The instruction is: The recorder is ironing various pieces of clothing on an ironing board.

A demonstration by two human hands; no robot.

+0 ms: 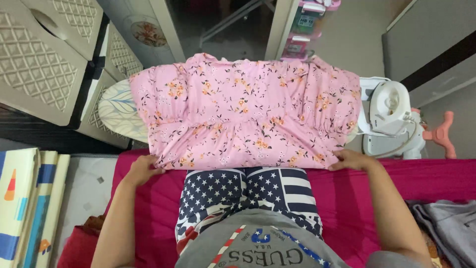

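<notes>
A pink floral garment (pixel 248 111) lies spread flat across an ironing board (pixel 116 106), covering most of it. My left hand (pixel 143 168) grips the garment's near left corner. My right hand (pixel 350 160) holds the near right edge of the same cloth. Both hands pinch the fabric at the hem closest to me. Below them I see my star-and-stripe trousers and grey shirt.
A white steam iron (pixel 391 106) rests at the board's right end. A magenta bed sheet (pixel 426 181) stretches under my arms, with grey clothes (pixel 448 228) at the right. Beige plastic drawers (pixel 44 59) stand far left; a folded play mat (pixel 25 198) lies at left.
</notes>
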